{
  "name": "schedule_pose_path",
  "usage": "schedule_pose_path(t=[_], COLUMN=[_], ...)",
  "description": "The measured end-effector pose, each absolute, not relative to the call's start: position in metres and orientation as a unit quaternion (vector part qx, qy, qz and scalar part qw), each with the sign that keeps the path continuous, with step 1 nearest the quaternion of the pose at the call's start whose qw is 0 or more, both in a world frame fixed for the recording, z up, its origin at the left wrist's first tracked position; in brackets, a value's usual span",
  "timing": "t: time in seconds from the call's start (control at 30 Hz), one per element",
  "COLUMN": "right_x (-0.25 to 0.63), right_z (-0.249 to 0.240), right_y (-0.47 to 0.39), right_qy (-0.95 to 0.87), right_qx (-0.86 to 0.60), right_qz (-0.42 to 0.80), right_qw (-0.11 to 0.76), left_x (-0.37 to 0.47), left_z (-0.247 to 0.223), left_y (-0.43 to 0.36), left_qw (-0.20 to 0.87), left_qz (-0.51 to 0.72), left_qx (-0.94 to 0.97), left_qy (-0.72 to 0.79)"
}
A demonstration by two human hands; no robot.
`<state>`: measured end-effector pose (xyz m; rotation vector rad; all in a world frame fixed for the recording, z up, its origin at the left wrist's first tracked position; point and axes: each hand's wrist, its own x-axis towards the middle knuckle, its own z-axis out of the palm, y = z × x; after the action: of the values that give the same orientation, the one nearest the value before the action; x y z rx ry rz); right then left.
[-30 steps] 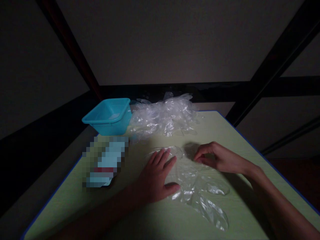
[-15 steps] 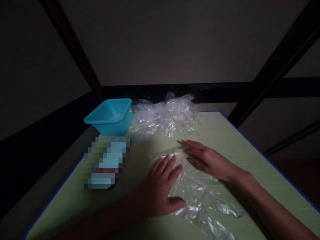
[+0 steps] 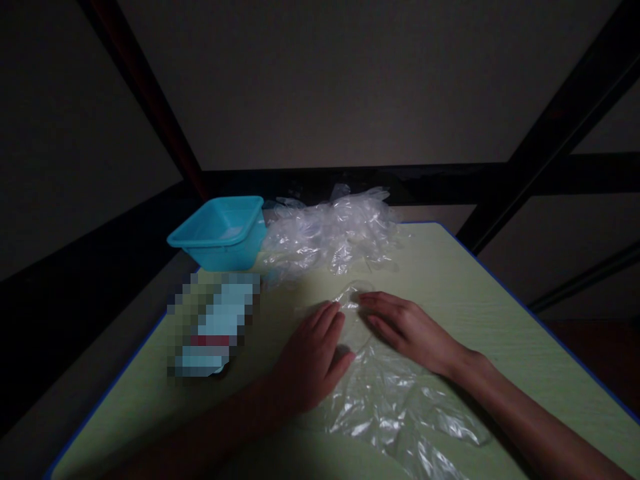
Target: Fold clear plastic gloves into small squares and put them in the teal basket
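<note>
A clear plastic glove [image 3: 395, 400] lies spread on the pale green table, its wrinkled fingers toward the near right. My left hand [image 3: 313, 353] rests palm down at its left edge, thumb apart from the fingers, touching the film. On the far right side of the film, my right hand [image 3: 403, 327] is low over the plastic, fingers stretched to the left and thumb slightly apart. Neither hand grips anything that shows. Beyond them sits a crumpled pile of clear plastic gloves [image 3: 335, 233].
At the table's back left stands a blue plastic basin [image 3: 220, 250] with something whitish inside. A blurred-out flat item [image 3: 220, 327] lies in front of it. The table [image 3: 500, 333] has a blue edge, and a wall rises behind.
My left hand has shifted slightly left, its fingers closer together. My right hand has moved a little left and nearer. A far part of the plastic now shows between and beyond the hands.
</note>
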<state>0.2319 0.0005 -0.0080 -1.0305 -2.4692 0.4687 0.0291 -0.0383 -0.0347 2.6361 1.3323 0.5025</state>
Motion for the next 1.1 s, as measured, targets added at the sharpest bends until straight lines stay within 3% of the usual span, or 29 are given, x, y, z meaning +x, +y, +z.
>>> schedule_pose_path(t=[0.37,0.87,1.1], right_x=[0.225,0.255,0.279], right_z=[-0.028,-0.037,-0.035], right_y=[-0.008,-0.01,-0.014], right_qy=[-0.933,-0.938,-0.934], right_qx=[-0.33,-0.328,-0.348], right_qz=[0.126,0.06,0.041], right_qw=[0.063,0.096,0.066], left_x=[0.027,0.006,0.0], left_z=[-0.041,-0.034,-0.031], left_y=[-0.036,-0.041,-0.045], left_qw=[0.06,0.089,0.08], left_qz=[0.1,0.072,0.045], left_qx=[0.889,0.884,0.881], left_qy=[0.443,0.453,0.464])
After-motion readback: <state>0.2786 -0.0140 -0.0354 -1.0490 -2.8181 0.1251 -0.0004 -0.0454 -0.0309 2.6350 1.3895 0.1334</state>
